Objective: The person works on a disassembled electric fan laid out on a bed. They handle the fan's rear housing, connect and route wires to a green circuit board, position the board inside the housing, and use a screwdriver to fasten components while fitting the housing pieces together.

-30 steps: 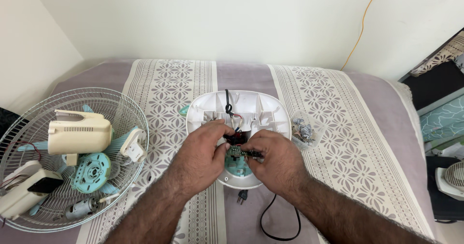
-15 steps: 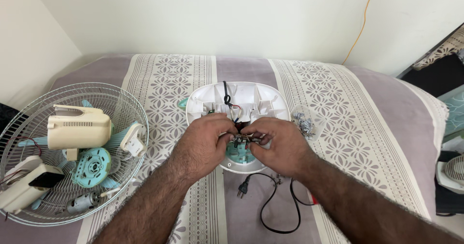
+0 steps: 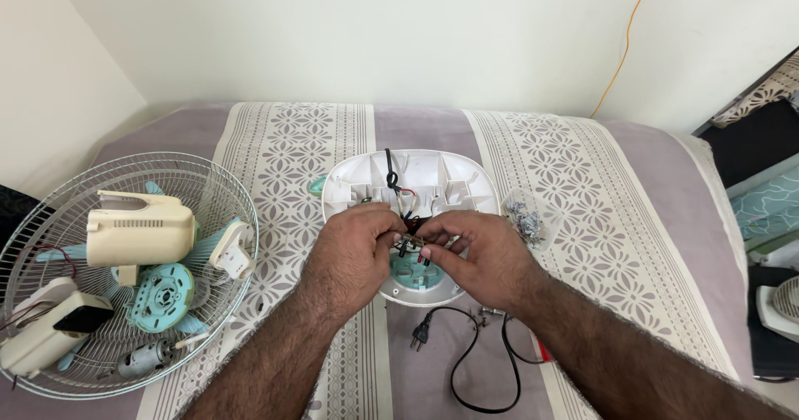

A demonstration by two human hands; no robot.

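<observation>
A white plastic fan base (image 3: 454, 183) lies open side up on the patterned bedspread, with a teal part (image 3: 412, 272) inside it near the front. My left hand (image 3: 354, 249) and my right hand (image 3: 478, 253) meet over its middle. Together they pinch a small switch board (image 3: 414, 243) with black buttons. Black and red wires (image 3: 391, 177) run from the board toward the back of the base. A black power cord with plug (image 3: 422, 334) trails out in front of the base.
A wire fan grille (image 3: 220, 187) at the left holds a cream motor housing (image 3: 139, 228), a teal round part (image 3: 160, 297), a small motor (image 3: 143, 359) and white pieces. Several screws in a clear bag (image 3: 524, 218) lie right of the base.
Both hands have stayed on the small board and lifted it slightly. The view has shifted, so more of the cord and plug shows in front of the base.
</observation>
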